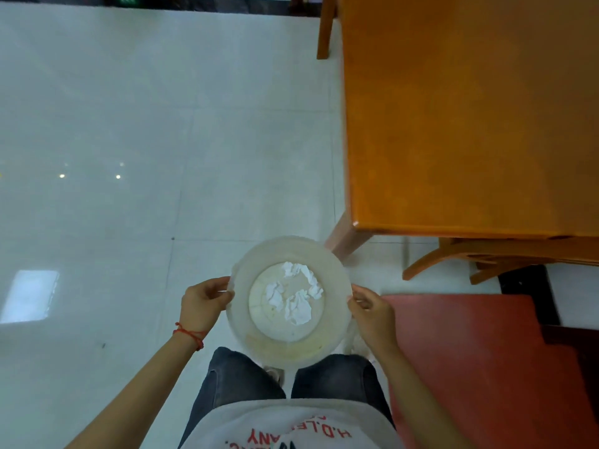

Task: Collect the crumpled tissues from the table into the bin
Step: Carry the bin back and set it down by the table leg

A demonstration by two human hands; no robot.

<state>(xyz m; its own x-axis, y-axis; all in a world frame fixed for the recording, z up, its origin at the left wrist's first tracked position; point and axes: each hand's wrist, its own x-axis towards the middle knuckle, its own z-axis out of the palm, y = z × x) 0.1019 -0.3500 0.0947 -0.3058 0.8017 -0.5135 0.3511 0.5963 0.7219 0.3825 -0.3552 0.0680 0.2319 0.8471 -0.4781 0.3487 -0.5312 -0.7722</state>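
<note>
At the bottom of the frame, closest to the camera, is the person's grey shirt (291,426) with red letters, and dark jeans (240,380) just above it. Both arms reach up from there to a round, see-through plastic bin (288,348) in the lower middle of the frame.

The left hand (202,303) pinches the bin's rim on the left side, fingers curled shut over the edge. The right hand (372,314) does the same on the right side. A red string bracelet (191,335) sits on the left wrist.

The crumpled tissues (296,296) lie at the bottom of the bin — a few white balls, touching each other. The orange wooden table (470,118) fills the upper right of the frame, and the part that shows has no tissues on it. So the job looks nearly done, or done.

What could go wrong? The bin is held only by its thin rim. If one hand slips, the bin could tip and the light tissues could fall out onto the shiny white floor (113,124). The table's corner is close above the bin too — a bump there could knock it.
</note>
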